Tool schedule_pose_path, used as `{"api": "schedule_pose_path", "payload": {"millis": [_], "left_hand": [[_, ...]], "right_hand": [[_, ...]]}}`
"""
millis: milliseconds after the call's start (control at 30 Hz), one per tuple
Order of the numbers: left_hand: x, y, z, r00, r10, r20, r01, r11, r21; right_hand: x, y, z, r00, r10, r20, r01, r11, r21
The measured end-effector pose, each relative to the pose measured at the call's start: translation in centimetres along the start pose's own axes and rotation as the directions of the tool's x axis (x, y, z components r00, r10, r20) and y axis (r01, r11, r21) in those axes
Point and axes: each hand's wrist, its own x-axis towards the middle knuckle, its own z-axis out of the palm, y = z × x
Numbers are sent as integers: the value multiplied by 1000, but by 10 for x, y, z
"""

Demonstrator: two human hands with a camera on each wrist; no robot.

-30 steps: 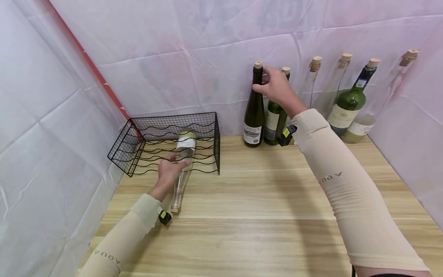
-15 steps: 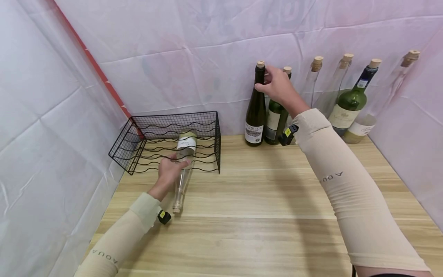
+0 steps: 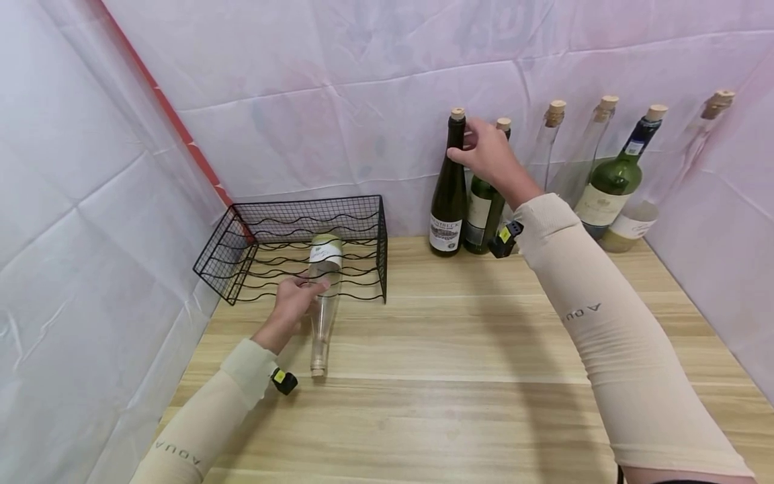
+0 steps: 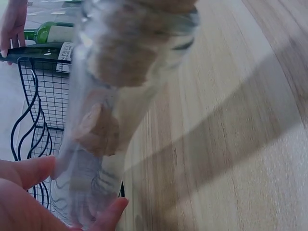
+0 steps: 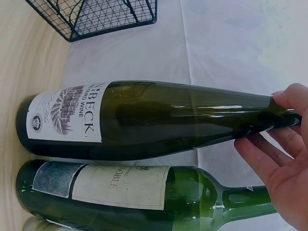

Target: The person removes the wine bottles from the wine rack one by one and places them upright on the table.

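Observation:
My left hand (image 3: pixel 296 298) grips a clear glass bottle (image 3: pixel 326 312) around its middle. That bottle lies with its labelled base inside the black wire rack (image 3: pixel 382 259) and its corked neck toward me. In the left wrist view, thumb and fingertips press on the glass from both sides. At the back wall my right hand (image 3: pixel 488 156) holds the neck of a dark wine bottle (image 3: pixel 447 195), which stands upright on the table. A green bottle (image 5: pixel 120 186) with a cream label stands right beside it in the right wrist view.
Further right along the back wall stand two clear corked bottles (image 3: pixel 543 144), a green bottle (image 3: pixel 611 178) with a pale label, and another clear bottle (image 3: pixel 631 222) in the corner. White cloth walls (image 3: pixel 272 148) enclose the wooden table (image 3: pixel 423 376) at the back and sides.
The corked neck of the clear bottle has swung slightly right, so the bottle lies straighter in the rack. My right hand keeps its hold on the dark bottle's neck.

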Motion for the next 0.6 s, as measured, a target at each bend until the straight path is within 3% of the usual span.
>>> {"api": "schedule_pose_path", "payload": {"millis": [367, 600], "left_hand": [[-5, 2, -4, 993, -97, 62, 106, 982, -159], [-10, 0, -7, 991, -109, 74, 124, 958, -257]], "right_hand": [[-3, 1, 3, 997, -61, -38, 58, 996, -63], [-5, 1, 2, 995, -93, -47, 89, 992, -91]]}}
